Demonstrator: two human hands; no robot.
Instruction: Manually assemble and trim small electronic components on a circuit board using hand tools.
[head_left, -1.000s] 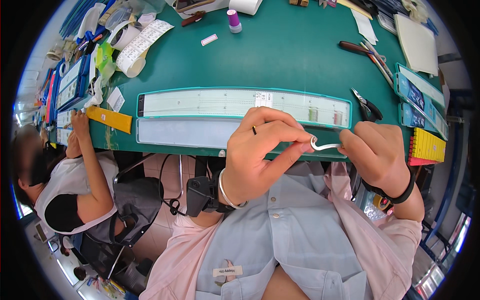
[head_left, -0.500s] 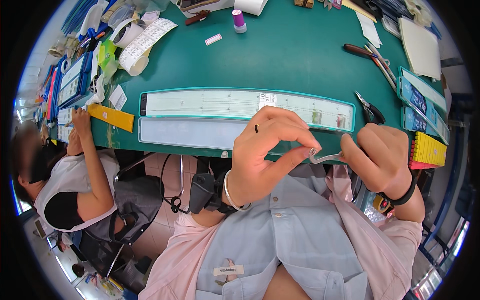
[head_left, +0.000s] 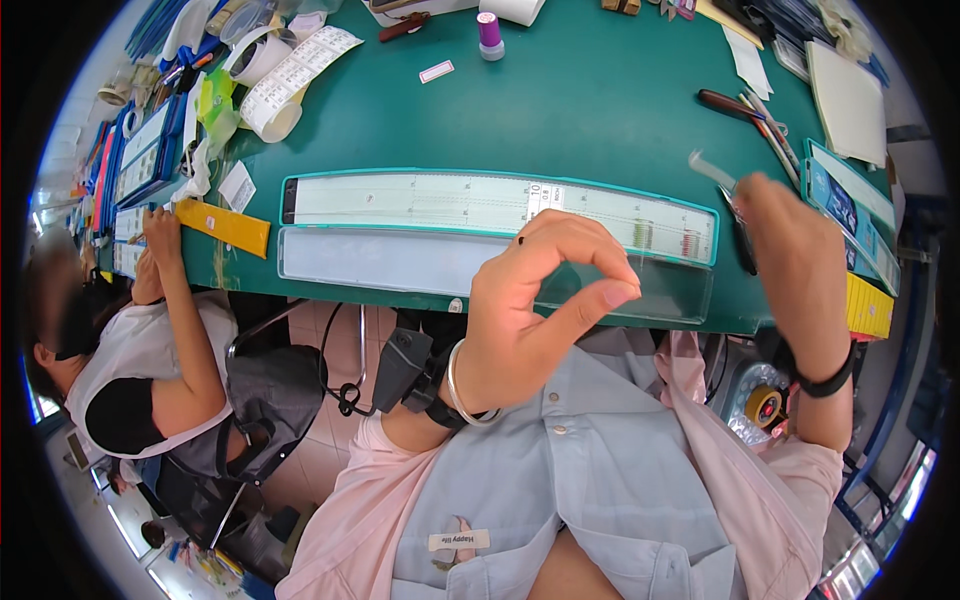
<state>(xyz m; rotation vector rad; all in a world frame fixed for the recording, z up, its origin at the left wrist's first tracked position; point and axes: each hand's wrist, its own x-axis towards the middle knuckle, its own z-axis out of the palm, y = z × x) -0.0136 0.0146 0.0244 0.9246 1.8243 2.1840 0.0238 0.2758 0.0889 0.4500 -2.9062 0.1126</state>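
Observation:
My left hand (head_left: 555,300) hovers over the near edge of the long case, thumb and forefinger pressed together. Whatever may be in that pinch is hidden or too small to name. My right hand (head_left: 790,250) is raised off the right end of the case, blurred by motion. Out of its closed fingers sticks a pale curved strip (head_left: 712,168). The long flat case (head_left: 420,205) has a teal rim and holds a white sheet with thin lines. Small green and red coils sit at its right end. A clear cover (head_left: 390,262) extends along the near side.
Black-handled pliers (head_left: 742,235) lie near my right hand. Beyond are a brown-handled tool (head_left: 728,103), a purple thread spool (head_left: 490,38) and a label roll (head_left: 290,90). At left, a co-worker's hands (head_left: 160,235) are near a yellow packet (head_left: 225,228). Yellow packs (head_left: 870,305) stand right.
My right hand has swung up and away from my left hand, carrying the pale strip off my left fingertips. My left hand stays pinched in nearly the same place.

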